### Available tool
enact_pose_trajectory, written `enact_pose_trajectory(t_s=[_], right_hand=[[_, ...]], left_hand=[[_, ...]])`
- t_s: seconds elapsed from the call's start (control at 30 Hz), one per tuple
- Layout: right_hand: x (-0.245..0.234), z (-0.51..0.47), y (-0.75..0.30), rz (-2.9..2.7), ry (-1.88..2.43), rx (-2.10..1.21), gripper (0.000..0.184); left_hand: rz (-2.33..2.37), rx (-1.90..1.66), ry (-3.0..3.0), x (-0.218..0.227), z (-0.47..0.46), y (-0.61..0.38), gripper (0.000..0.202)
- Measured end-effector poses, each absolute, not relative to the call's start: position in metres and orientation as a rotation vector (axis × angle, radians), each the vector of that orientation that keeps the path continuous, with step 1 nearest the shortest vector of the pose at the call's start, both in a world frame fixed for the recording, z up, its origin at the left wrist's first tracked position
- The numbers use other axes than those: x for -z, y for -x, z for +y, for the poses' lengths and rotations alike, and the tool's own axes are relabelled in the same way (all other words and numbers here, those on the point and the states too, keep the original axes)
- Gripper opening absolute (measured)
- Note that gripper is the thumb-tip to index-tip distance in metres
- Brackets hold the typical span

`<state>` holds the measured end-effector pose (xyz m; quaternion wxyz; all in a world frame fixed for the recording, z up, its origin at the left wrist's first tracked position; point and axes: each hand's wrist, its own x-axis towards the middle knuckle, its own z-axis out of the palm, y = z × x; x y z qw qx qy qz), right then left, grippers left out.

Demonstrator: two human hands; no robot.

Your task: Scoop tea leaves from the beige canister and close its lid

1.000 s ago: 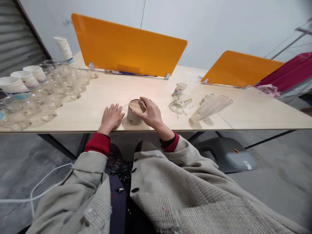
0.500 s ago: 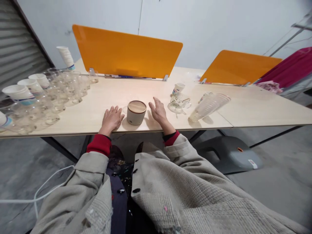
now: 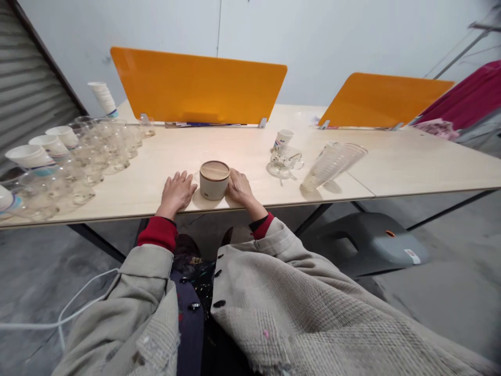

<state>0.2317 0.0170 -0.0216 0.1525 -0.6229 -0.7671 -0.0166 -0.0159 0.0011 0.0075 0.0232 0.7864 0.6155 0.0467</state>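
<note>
A small round grey canister with a wooden lid stands upright near the table's front edge. My right hand is closed against its right side, its fingertips partly hidden behind the canister. To the left, my left hand lies palm down on the table with its fingers stretched, a small gap from the canister. A clear glass cup on a saucer stands to the right of my right hand. Behind the glass cup is a paper cup.
A stack of clear plastic cups lies tilted at the right. Several clear cups and paper cups crowd the left end. Orange dividers stand along the back of the table. Beneath it is a grey stool.
My right hand has moved left, from beside the canister to contact with its right side. My left hand and the canister stay in place. The view has shifted slightly.
</note>
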Motion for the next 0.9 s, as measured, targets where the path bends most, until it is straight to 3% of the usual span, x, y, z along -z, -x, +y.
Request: enact_pose_trajectory(t_s=[0.2, 0.4, 0.9], right_hand=[[0.018, 0.013, -0.227, -2.089, 1.779, -0.115, 0.062], [0.012, 0.01, -0.238, -1.881, 1.959, -0.034, 0.065], [0.005, 0.0, -0.241, -2.148, 2.048, -0.162, 0.06]], left_hand=[[1.908, -0.133, -2.444, -0.006, 0.003, 0.017, 0.068], [1.902, -0.158, -2.444, -0.004, 0.005, 0.019, 0.067], [1.935, -0.156, -2.419, -0.002, 0.003, 0.017, 0.071]])
